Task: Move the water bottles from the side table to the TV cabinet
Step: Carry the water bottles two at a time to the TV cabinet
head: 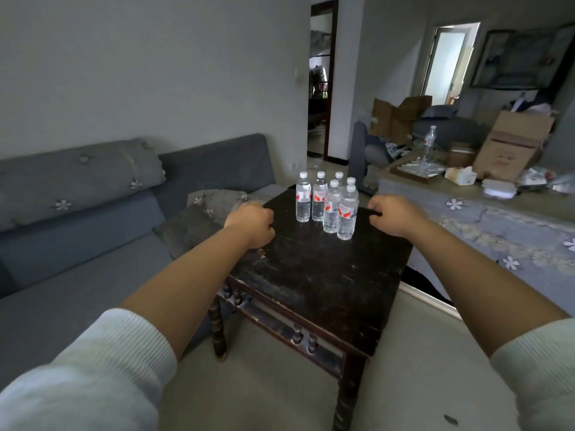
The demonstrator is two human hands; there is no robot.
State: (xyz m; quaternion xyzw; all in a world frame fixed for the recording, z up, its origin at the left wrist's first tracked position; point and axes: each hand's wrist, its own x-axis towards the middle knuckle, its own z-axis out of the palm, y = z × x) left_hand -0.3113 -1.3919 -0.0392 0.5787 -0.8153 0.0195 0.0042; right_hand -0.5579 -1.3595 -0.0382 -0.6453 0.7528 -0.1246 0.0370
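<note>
Several small clear water bottles (329, 203) with white caps and red-and-white labels stand upright in a tight cluster on the far half of a dark wooden side table (323, 275). My left hand (252, 223) hovers over the table's left edge, fingers curled, holding nothing, a hand's width left of the bottles. My right hand (393, 214) is at the table's right edge, fingers curled, just right of the nearest bottle and not touching it. The TV cabinet is not in view.
A grey sofa (93, 244) with cushions runs along the left. A low table (497, 213) under a flowered cloth lies to the right, with a lone bottle (430, 140), cardboard boxes (513, 144) and clutter behind. A doorway (322, 82) opens at the back.
</note>
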